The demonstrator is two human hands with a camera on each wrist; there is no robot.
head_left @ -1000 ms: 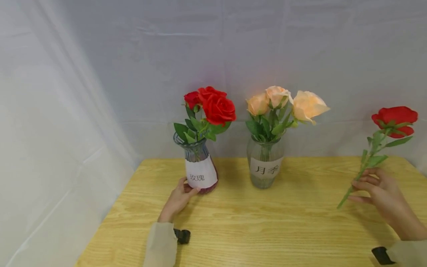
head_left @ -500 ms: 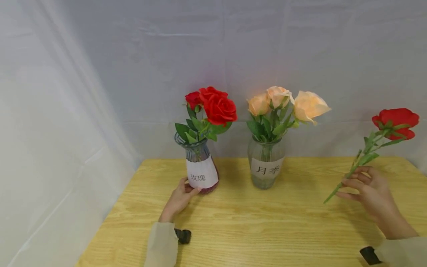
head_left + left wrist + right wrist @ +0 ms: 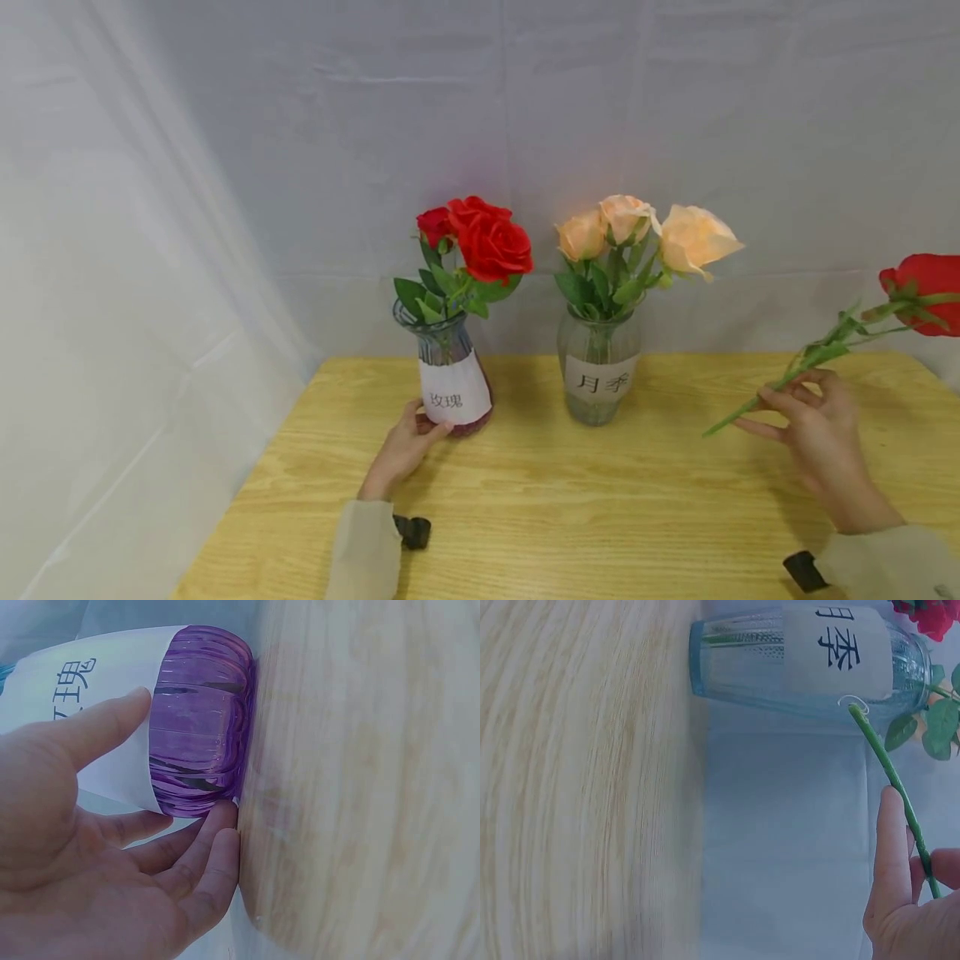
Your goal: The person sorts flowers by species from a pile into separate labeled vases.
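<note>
In the head view, my left hand [image 3: 399, 457] holds the lower side of a ribbed purple-blue glass vase [image 3: 480, 392] with red roses [image 3: 491, 242]. The left wrist view has the thumb lying on its white paper label [image 3: 112, 660] and the fingertips against the purple base [image 3: 199, 727], low by the table. Over on the right, my right hand [image 3: 821, 437] pinches the green stem of a single red rose [image 3: 926, 292]. That rose tilts, bloom to the right and partly out of frame, its stem end pointing lower left. Its bare stem [image 3: 887, 761] shows in the right wrist view.
Right of the purple vase stands a clear glass vase [image 3: 592, 333] with a white label and three peach roses [image 3: 626, 221]. Both vases are near the back edge of the wooden table [image 3: 562, 508]. A pale cloth [image 3: 375, 150] hangs behind.
My right hand has moved left with the red rose. The stem has tipped over, so the bloom leans farther right. My left hand has stayed on the purple vase.
</note>
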